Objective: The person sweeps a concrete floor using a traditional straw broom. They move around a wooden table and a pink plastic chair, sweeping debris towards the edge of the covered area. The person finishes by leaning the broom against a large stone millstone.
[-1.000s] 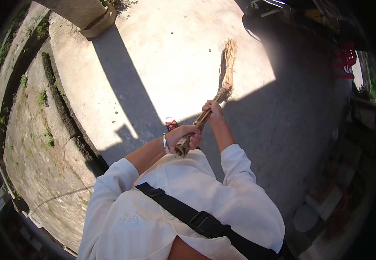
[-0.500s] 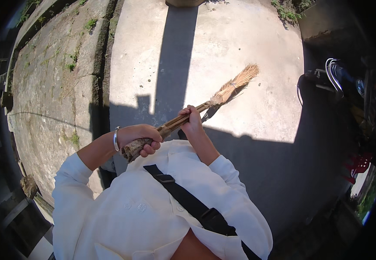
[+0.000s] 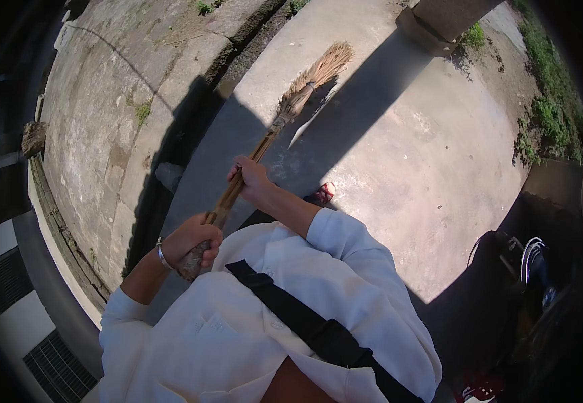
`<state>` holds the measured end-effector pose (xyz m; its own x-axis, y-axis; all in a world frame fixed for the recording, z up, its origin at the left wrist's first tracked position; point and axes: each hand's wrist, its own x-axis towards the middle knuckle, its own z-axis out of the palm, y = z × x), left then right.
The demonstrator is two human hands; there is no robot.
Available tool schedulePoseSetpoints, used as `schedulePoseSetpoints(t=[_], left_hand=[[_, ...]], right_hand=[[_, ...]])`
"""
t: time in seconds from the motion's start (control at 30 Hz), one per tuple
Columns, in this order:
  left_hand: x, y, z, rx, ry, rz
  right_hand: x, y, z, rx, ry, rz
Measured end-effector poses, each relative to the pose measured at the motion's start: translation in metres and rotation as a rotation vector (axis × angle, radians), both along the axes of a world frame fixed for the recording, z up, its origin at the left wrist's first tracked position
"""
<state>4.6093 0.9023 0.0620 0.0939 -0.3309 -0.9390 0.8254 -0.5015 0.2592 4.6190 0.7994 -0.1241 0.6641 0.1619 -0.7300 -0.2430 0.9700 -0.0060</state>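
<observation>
Both my hands are wrapped round the handle of a straw broom (image 3: 264,143). My left hand (image 3: 196,243), with a silver bangle at the wrist, is closed on the thick butt end near my waist. Further up the shaft, my right hand (image 3: 251,177) grips it with closed fingers. The broom slants away from me, up and slightly right, and its frayed straw head (image 3: 316,75) is over the pale concrete floor (image 3: 432,181), beside a shadow. Whether the bristles touch the floor I cannot tell.
A gutter (image 3: 241,57) runs along the left, with a weathered stone slab (image 3: 113,114) beyond it. A pillar (image 3: 432,27) rises at the far right of centre. Green plants (image 3: 550,121) line the right edge. Dark clutter with a curved chrome piece (image 3: 532,255) stands at right.
The broom's head has swung leftward and farther away, and both hands have moved left with the broom. My view has turned right, bringing the pillar and plants further in. A shoe now shows.
</observation>
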Motion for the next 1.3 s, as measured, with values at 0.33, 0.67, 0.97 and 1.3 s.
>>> schedulePoseSetpoints(t=[0.33,0.67,0.97,1.3], left_hand=[[0.052,0.047,-0.119,-0.023,-0.009,0.277],[0.070,0.098,-0.104,-0.206,0.248,0.273],[0.101,0.054,-0.112,-0.064,-0.048,0.027],[0.108,-0.030,-0.193,-0.035,-0.039,-0.434]], right_hand=[[0.082,0.088,-0.122,-0.085,0.064,0.178],[0.068,0.097,-0.088,-0.480,0.297,0.143],[0.123,0.060,-0.110,-0.397,0.056,0.011],[0.084,-0.002,-0.166,-0.290,0.139,-0.223]])
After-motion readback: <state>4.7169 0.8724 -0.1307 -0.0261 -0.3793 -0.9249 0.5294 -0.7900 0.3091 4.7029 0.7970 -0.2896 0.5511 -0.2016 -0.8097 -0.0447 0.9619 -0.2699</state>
